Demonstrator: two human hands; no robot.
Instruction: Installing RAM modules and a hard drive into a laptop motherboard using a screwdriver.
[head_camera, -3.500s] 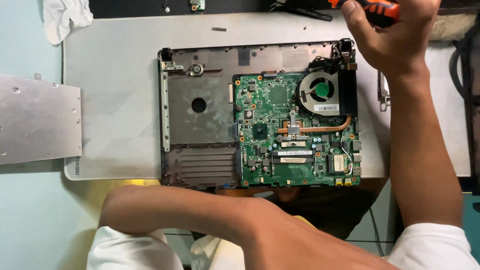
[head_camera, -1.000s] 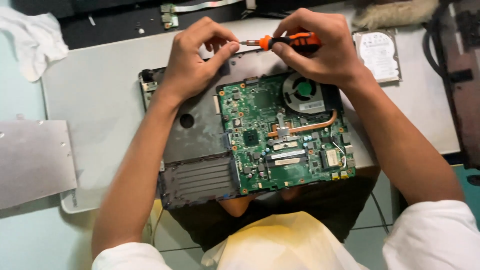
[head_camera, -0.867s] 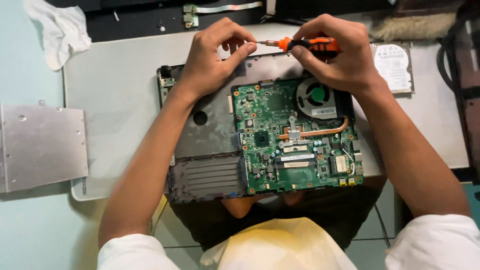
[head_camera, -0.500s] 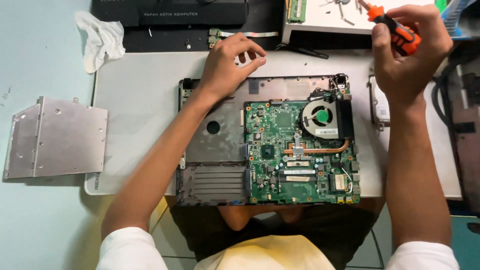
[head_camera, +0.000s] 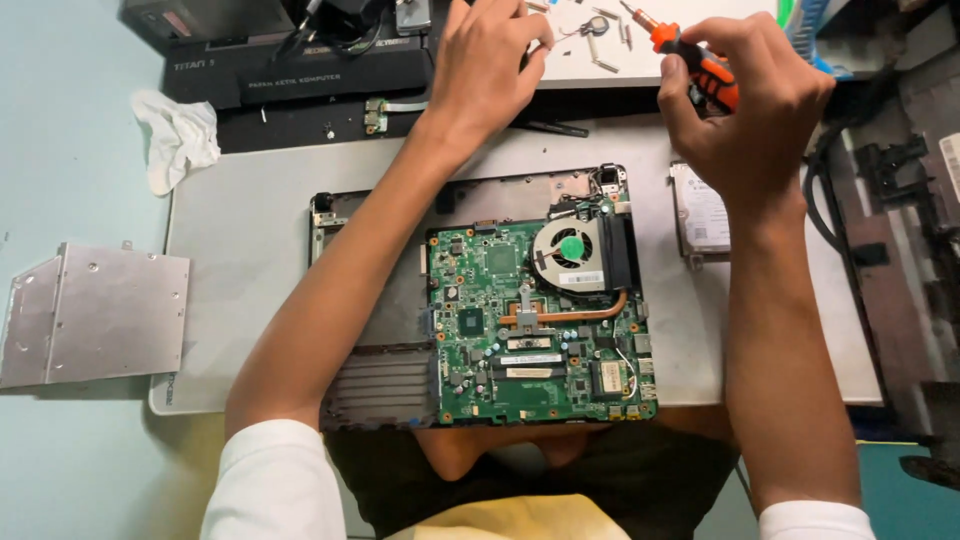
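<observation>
A view from above shows a person's two bare arms reaching over an opened laptop base (head_camera: 480, 300). The right hand (head_camera: 745, 110) is closed around an orange and black screwdriver (head_camera: 700, 70), whose metal tip points up and to the left of the fist, out over a white surface (head_camera: 640, 55). Small screws (head_camera: 605, 45) and bits lie scattered there, just left of the tip. The left hand (head_camera: 485, 60) is well to the left of the screwdriver, its fingers curled at the edge of that white surface; whether it pinches anything cannot be told. Below the right wrist lies a silver hard drive (head_camera: 700, 210), flat on a grey mat (head_camera: 240, 260). Between the two forearms sits the laptop's green circuit board (head_camera: 530, 330), with a round fan (head_camera: 570, 245) and a copper heat pipe (head_camera: 580, 315). Far to the left of both hands, a grey metal optical drive (head_camera: 95, 315) rests on the pale blue table (head_camera: 60, 150), and a crumpled white cloth (head_camera: 180, 135) lies above it.
</observation>
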